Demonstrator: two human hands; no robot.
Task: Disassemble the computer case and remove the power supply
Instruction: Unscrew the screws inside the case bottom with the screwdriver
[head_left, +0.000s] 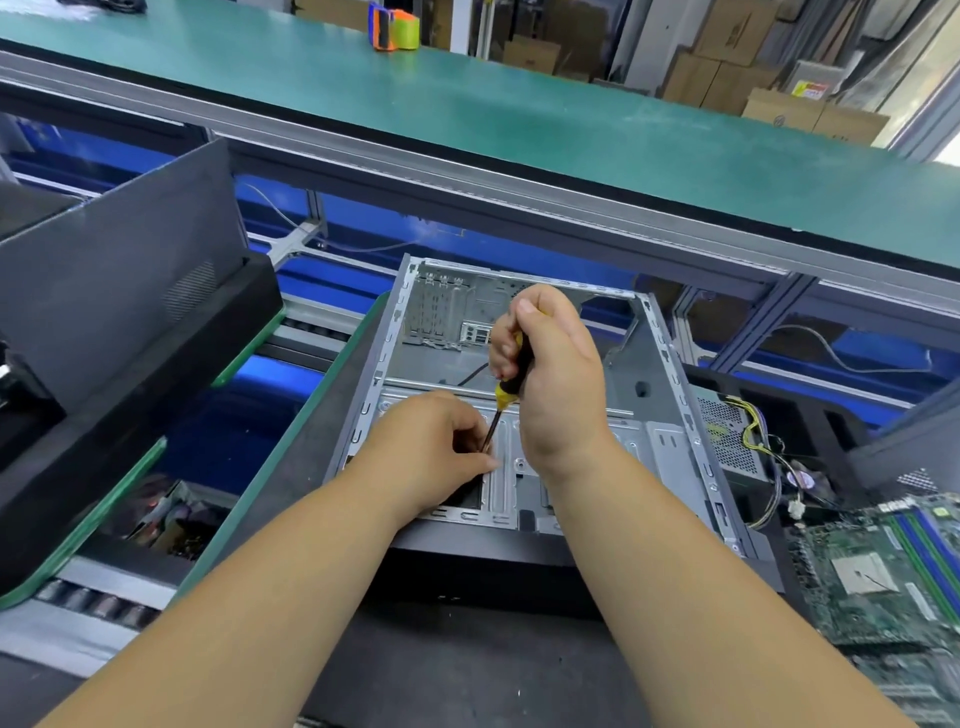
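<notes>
An open grey computer case (670, 395) lies on its side in front of me, its inside mostly bare metal. My right hand (556, 379) grips the yellow-and-black handle of a screwdriver (506, 389), held nearly upright over the drive-bay bracket (506, 486) at the near end of the case. My left hand (441, 447) pinches the screwdriver's thin shaft near the tip, fingers curled against the bracket. The tip itself is hidden behind my left fingers. A power supply (727, 441) with yellow and black cables lies outside the case, to its right.
A green motherboard (878, 566) lies at the right, near the power supply cables. A dark side panel (119, 270) leans on another black case at the left. A green conveyor shelf (467, 104) runs across the back, with a coloured tape roll (395, 28) on it.
</notes>
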